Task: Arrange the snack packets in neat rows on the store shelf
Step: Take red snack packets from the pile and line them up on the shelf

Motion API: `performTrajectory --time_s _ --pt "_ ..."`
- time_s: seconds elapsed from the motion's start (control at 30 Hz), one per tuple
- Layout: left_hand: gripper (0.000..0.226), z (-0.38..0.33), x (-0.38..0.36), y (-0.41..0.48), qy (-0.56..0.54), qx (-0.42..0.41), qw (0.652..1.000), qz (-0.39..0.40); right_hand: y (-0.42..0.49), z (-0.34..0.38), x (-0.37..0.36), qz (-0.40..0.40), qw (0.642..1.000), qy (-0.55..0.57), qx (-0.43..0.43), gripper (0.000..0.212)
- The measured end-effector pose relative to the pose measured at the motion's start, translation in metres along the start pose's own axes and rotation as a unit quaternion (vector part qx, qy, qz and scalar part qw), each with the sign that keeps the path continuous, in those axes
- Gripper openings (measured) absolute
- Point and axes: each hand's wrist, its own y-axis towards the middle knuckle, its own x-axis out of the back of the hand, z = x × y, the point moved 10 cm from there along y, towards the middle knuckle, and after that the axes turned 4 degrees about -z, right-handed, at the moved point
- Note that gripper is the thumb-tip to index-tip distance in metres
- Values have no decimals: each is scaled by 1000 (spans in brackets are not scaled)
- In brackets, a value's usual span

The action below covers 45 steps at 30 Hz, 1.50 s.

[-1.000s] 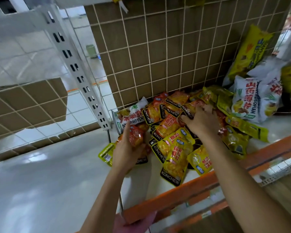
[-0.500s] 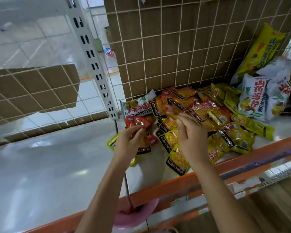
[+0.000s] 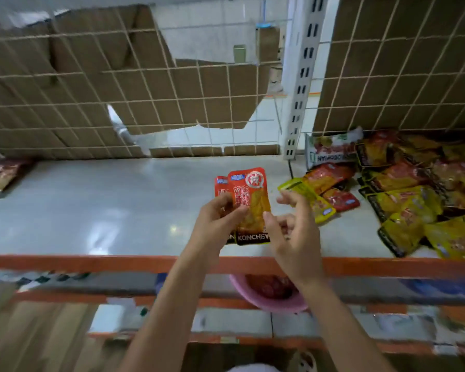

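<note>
Head view, held packets (image 3: 250, 194): two red-orange snack packets, one overlapping the other, upright, with a black "KONCHEW" band at the bottom. They are carried above the front part of the shelf (image 3: 105, 210), not lying on it.
Left hand (image 3: 215, 224): grips the held packets from their left side, thumb across the front face, fingers behind.
Right hand (image 3: 295, 237): fingers loosely bent and spread, closed on nothing. The thumb tip meets the right edge of the front packet.
Loose pile (image 3: 403, 189): yellow and red packets heaped without order on the right part of the shelf, overlapping one another, to the right of both hands.
White bag (image 3: 330, 149): at the back of the loose pile, against the wire grid (image 3: 91, 103), beside the upright post (image 3: 301, 76).
Shelf surface: pale and glossy, with an orange rail (image 3: 91, 264) along the front edge.
Far left: a dark packet (image 3: 3, 175) lies on the shelf, too blurred to read.
Back: brown cardboard (image 3: 212, 84) behind the wire grid, with a ragged lower edge in the left bay.
Below: a pink bowl (image 3: 269, 304) under the orange rail, beneath the right wrist, holding something dark red and blurred.
</note>
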Motion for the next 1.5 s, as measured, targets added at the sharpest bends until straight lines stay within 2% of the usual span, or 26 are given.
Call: performTrajectory --time_s 0.07,0.17,0.27,0.5,0.6,0.63,0.73,0.77,0.97,1.1,1.3,1.5 --pt "12 -7 41 -20 27 -23 999 -7 -16 7 -36 14 999 26 -36 39" --pt "13 -10 101 -49 72 -34 997 -3 -46 23 -99 82 989 89 -81 19" --pt "19 -11 159 -78 93 -39 995 -23 -80 42 -162 155 976 122 -95 13" --pt "45 -5 299 -130 40 -52 978 -200 -135 61 -267 185 950 187 -166 2" --pt "58 6 351 -144 36 -47 960 -274 -148 67 -311 218 934 208 -194 8" --pt "55 9 367 -147 28 -45 955 -293 -151 70 -326 227 930 211 -199 10" --pt "23 15 407 -152 -13 -30 945 -327 -160 83 -374 262 922 204 -200 8" --pt "19 18 421 -152 -33 -24 941 -335 -163 86 -392 276 917 203 -203 5" --pt "20 7 511 -130 -81 -38 925 -370 -164 105 -497 323 904 192 -205 4" --pt "19 -7 565 -96 -63 -29 925 -372 -139 111 -556 325 900 188 -221 5" --pt "17 -11 620 -50 -54 -3 920 -388 -100 101 -621 278 906 187 -260 11" --pt "18 -17 660 -11 -57 9 922 -383 -57 86 -651 204 946 96 -234 22"
